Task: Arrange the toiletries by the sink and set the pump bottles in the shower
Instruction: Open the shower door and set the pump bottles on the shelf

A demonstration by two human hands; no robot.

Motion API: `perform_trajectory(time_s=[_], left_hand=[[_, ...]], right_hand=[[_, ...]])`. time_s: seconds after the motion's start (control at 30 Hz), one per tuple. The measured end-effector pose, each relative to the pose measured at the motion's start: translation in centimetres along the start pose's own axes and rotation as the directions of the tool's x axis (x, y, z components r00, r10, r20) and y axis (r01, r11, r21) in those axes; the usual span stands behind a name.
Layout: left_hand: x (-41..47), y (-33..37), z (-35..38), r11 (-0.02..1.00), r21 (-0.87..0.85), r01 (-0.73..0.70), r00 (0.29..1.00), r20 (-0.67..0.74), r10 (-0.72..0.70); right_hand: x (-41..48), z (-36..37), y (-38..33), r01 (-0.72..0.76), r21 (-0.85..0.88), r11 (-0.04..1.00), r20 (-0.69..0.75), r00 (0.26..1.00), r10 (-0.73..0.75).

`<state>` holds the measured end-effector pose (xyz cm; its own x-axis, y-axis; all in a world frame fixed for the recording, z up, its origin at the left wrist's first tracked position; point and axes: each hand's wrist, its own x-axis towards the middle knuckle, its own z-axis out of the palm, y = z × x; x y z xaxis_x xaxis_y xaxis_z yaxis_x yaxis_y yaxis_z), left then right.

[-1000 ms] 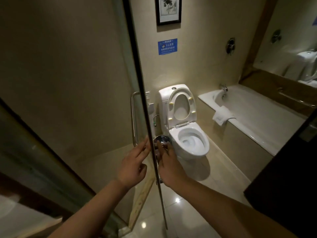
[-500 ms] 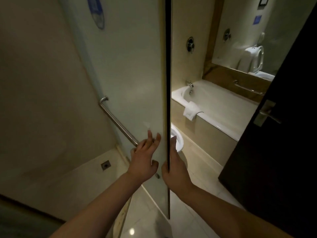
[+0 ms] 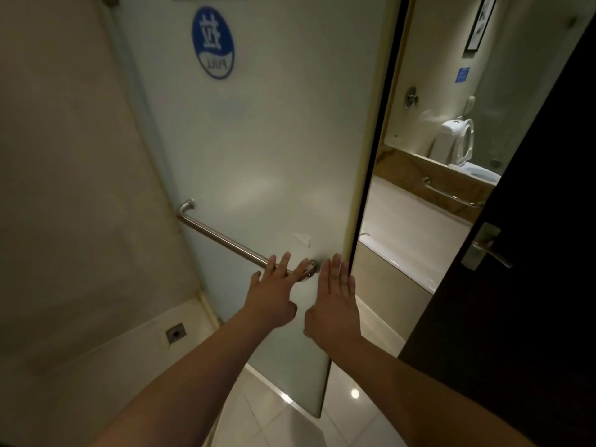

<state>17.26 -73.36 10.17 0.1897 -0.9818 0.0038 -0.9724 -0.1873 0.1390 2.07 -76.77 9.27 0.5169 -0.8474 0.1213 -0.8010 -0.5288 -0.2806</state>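
Note:
A frosted glass shower door (image 3: 264, 162) fills the middle of the head view, with a round blue "PULL" sticker (image 3: 213, 43) near its top. A steel bar handle (image 3: 222, 240) runs slantwise across it. My left hand (image 3: 274, 295) lies flat with fingers spread over the lower end of that bar. My right hand (image 3: 335, 301) is flat against the glass close to the door's free edge, fingers straight. Neither hand holds anything. No pump bottles or toiletries are in sight.
The shower floor with a square drain (image 3: 175, 333) lies at the lower left. Right of the door edge are a white bathtub (image 3: 416, 227) and a mirror reflecting a toilet (image 3: 458, 146). A dark wooden door (image 3: 522, 285) with a lever handle (image 3: 487, 246) stands at the right.
The glass door has swung so its face now fills the view. My right hand moved from the door's edge onto the glass, and my left hand shifted onto the bar's lower end.

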Motion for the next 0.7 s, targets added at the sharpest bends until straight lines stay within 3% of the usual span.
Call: perform_trajectory(time_s=[0.27, 0.7], left_hand=[[5.0, 0.0, 0.0, 0.999, 0.029, 0.026, 0.999, 0.028, -0.027], [10.3, -0.3, 0.8, 0.996, 0.067, 0.057, 0.998, 0.012, -0.058]], right_hand=[[5.2, -0.2, 2.2, -0.082, -0.04, 0.996, -0.033, 0.996, 0.081], [12.7, -2.1, 6.8, -0.017, -0.069, 0.998, 0.021, 1.0, 0.018]])
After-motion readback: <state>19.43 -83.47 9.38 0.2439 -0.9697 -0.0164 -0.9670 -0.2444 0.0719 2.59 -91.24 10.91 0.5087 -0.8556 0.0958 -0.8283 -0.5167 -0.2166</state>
